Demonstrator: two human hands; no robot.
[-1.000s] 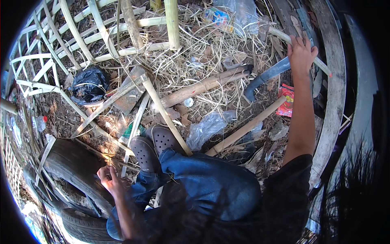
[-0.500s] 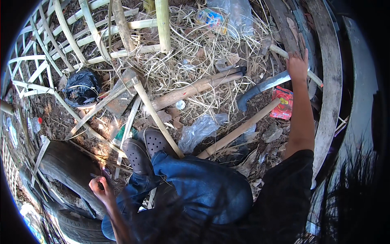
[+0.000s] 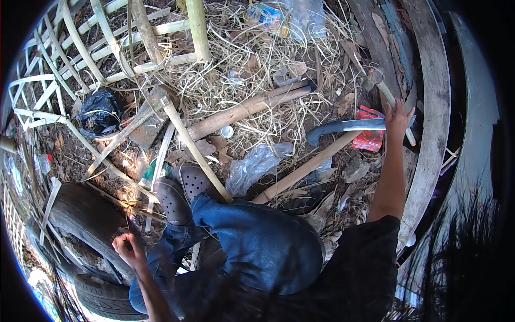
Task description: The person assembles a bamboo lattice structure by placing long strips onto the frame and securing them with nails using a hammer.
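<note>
My right hand (image 3: 397, 122) is closed round the pale wooden handle of a hammer (image 3: 387, 95), its grey head pointing away from me. Under that hand runs the blade of a machete (image 3: 357, 125), whose dark handle points left. The blade lies across a red packet (image 3: 369, 140) on the ground. My left hand (image 3: 129, 250) is curled up near an old tyre (image 3: 80, 212) at the lower left. Whatever its fingers hold, if anything, is too small to make out.
Woven bamboo strips (image 3: 102, 32) stand at the upper left. A pale stick (image 3: 193, 145) leans by my shoes, and wooden poles (image 3: 241, 115) lie among shavings. A clear plastic bag (image 3: 257, 166), a black bag (image 3: 101, 114) and a long plank (image 3: 437, 107) lie around.
My right hand has drawn the hammer nearer and turned its handle more toward me. The machete has swung round and now lies over the red packet. My left hand stays curled.
</note>
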